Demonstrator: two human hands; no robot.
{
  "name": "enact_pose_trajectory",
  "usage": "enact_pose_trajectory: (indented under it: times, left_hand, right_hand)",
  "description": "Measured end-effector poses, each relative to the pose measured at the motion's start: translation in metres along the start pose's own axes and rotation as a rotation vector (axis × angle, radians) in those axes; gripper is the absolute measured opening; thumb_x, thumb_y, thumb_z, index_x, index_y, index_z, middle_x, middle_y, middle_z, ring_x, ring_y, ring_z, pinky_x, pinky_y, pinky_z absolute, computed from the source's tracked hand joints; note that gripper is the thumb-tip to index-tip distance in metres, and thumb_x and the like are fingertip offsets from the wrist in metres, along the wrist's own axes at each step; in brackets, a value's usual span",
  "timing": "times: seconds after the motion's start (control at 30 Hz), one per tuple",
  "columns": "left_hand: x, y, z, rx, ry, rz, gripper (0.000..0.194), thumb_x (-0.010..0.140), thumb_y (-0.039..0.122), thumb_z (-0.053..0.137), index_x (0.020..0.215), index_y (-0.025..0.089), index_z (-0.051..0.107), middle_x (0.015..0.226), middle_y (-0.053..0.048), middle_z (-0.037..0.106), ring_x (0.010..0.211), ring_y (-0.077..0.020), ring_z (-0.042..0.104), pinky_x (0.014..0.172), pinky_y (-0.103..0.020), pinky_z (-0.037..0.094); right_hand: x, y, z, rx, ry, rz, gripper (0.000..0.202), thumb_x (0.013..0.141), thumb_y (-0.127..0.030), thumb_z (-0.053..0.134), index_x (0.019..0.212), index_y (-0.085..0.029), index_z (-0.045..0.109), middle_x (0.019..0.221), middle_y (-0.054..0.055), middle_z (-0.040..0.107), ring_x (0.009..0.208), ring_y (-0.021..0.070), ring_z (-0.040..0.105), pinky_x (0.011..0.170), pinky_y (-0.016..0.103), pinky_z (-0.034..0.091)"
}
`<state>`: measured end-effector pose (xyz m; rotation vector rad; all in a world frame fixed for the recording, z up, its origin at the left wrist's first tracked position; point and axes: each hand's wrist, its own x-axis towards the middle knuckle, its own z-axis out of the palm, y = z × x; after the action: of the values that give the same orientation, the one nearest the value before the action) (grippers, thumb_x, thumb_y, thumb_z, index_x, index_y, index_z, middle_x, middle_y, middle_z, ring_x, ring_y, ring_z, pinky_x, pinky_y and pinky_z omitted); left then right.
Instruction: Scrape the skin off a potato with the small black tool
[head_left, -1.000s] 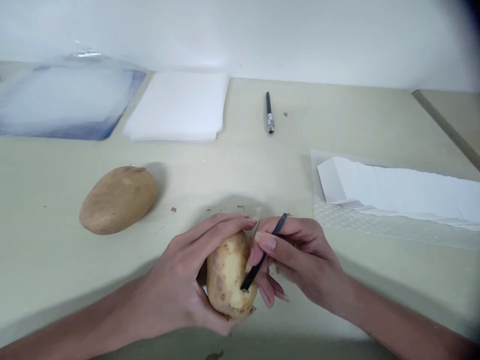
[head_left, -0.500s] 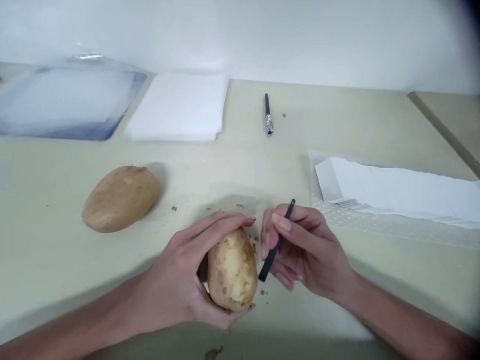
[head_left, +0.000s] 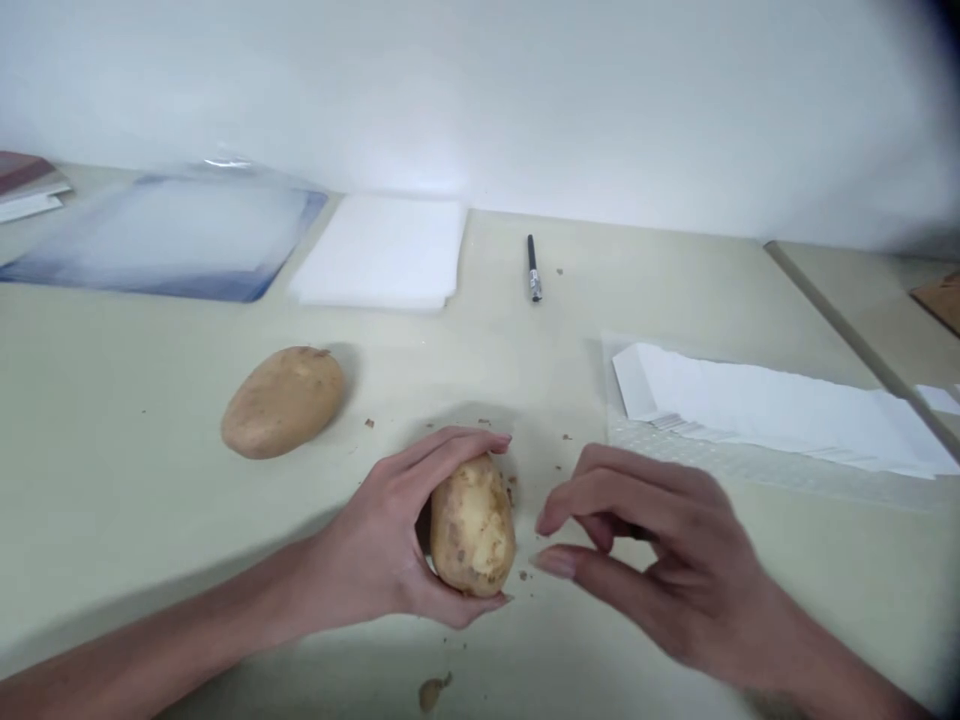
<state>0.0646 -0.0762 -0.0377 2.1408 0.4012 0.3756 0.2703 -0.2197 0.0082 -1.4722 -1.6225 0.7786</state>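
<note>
My left hand is wrapped around a partly peeled potato, fingers over its top and thumb beneath. A pale bare patch runs down the side facing me, with brown skin left around it. To the right of the potato, my right hand is apart from it, thumb and forefinger separated with nothing visible between them. The other fingers curl behind, partly hidden. A second, unpeeled potato lies on the table to the left. Small brown skin bits lie around the held potato, and a larger peel scrap sits near the bottom edge.
A black pen lies toward the back. White sheets and a blue-edged clear folder rest at the back left. On the right, a strip of white papers lies on clear plastic. A white wall rises behind the table.
The slim black tool that was in my right hand is no longer visible. That hand has shifted right and its thumb and forefinger have parted. The view has tilted up slightly.
</note>
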Motion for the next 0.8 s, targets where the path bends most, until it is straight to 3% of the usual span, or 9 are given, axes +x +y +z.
enact_pose_trajectory:
  times: [0.1, 0.17, 0.3, 0.5, 0.8]
  left_hand:
    - [-0.001, -0.003, 0.002, -0.005, 0.024, 0.042, 0.095, 0.061, 0.037, 0.092, 0.143, 0.030, 0.046, 0.135, -0.008, 0.064, 0.121, -0.0300, 0.065, 0.102, -0.040, 0.056]
    - [-0.001, -0.004, 0.003, -0.003, 0.029, 0.052, 0.094, 0.061, 0.036, 0.092, 0.143, 0.030, 0.046, 0.135, -0.007, 0.064, 0.121, -0.0293, 0.065, 0.103, -0.039, 0.055]
    - [0.000, -0.002, 0.002, -0.017, 0.022, 0.036, 0.093, 0.060, 0.034, 0.091, 0.142, 0.030, 0.047, 0.132, -0.007, 0.065, 0.118, -0.0293, 0.066, 0.101, -0.040, 0.056]
    - [-0.001, -0.001, 0.003, -0.012, 0.023, 0.044, 0.096, 0.060, 0.033, 0.092, 0.144, 0.031, 0.045, 0.135, -0.007, 0.063, 0.121, -0.0291, 0.064, 0.102, -0.040, 0.056]
    - [-0.003, -0.004, 0.004, -0.004, 0.023, 0.031, 0.098, 0.060, 0.032, 0.092, 0.145, 0.034, 0.043, 0.136, -0.003, 0.061, 0.122, -0.0249, 0.063, 0.104, -0.035, 0.053]
  right_hand:
    - [0.001, 0.004, 0.018, 0.047, 0.015, 0.069, 0.034, 0.076, -0.015, 0.088, 0.104, -0.025, 0.073, 0.078, -0.003, 0.052, 0.065, 0.0097, 0.048, 0.054, 0.021, 0.038]
    - [0.004, 0.005, 0.025, 0.081, 0.034, 0.118, 0.031, 0.075, -0.017, 0.089, 0.101, -0.024, 0.075, 0.077, -0.003, 0.054, 0.062, 0.0086, 0.045, 0.050, 0.020, 0.034]
    - [0.008, 0.006, 0.030, 0.125, 0.032, 0.197, 0.014, 0.079, -0.019, 0.087, 0.088, -0.021, 0.076, 0.072, -0.004, 0.058, 0.055, 0.0065, 0.039, 0.048, 0.020, 0.030]
    - [0.008, 0.006, 0.035, 0.148, 0.068, 0.196, 0.011, 0.081, -0.017, 0.084, 0.089, -0.020, 0.077, 0.072, -0.004, 0.057, 0.057, 0.0069, 0.041, 0.050, 0.021, 0.032]
    - [0.005, 0.005, 0.041, 0.173, 0.024, 0.218, 0.007, 0.093, -0.019, 0.071, 0.087, -0.019, 0.068, 0.077, -0.003, 0.057, 0.064, 0.0077, 0.047, 0.054, 0.019, 0.036]
